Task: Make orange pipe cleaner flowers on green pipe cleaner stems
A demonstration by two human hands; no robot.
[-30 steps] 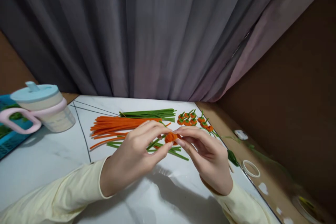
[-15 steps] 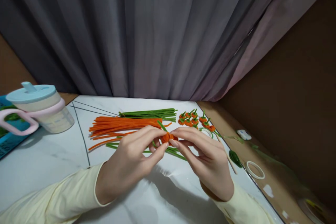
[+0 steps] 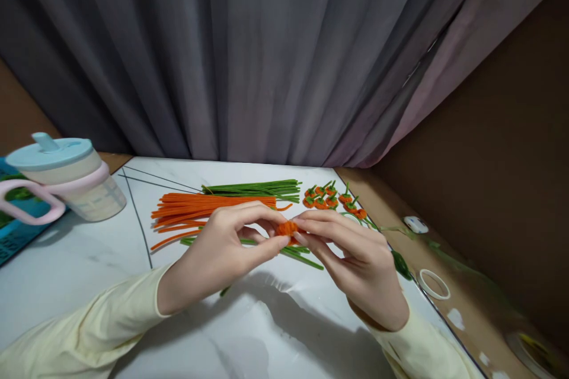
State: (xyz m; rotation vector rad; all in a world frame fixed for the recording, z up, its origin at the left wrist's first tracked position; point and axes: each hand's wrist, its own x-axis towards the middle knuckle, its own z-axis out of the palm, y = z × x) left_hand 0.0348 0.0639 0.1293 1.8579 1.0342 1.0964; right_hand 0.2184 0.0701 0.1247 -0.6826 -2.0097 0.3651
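Between the fingertips of both hands is a small orange pipe-cleaner pumpkin (image 3: 287, 228). My left hand (image 3: 229, 249) pinches it from the left with thumb and forefinger. From the right, my right hand (image 3: 355, 254) grips it with thumb and fingers. A bundle of orange pipe cleaners (image 3: 208, 204) lies behind the left hand, with green pipe cleaners (image 3: 253, 188) beyond it. Loose green strips (image 3: 302, 256) lie beneath the hands, partly hidden. Several finished orange pieces with green stems (image 3: 320, 200) stand in rows behind the right hand.
At the left stands a cup (image 3: 89, 189) with a blue lid and pink handle. A roll of tape (image 3: 434, 284), a dark green coil (image 3: 401, 265) and a small white case (image 3: 415, 224) lie along the right edge. A grey curtain (image 3: 267, 59) hangs behind the table.
The orange piece has been turned between my fingers, and the green stem that stuck up from it is out of sight. A bit of green now shows below my left wrist.
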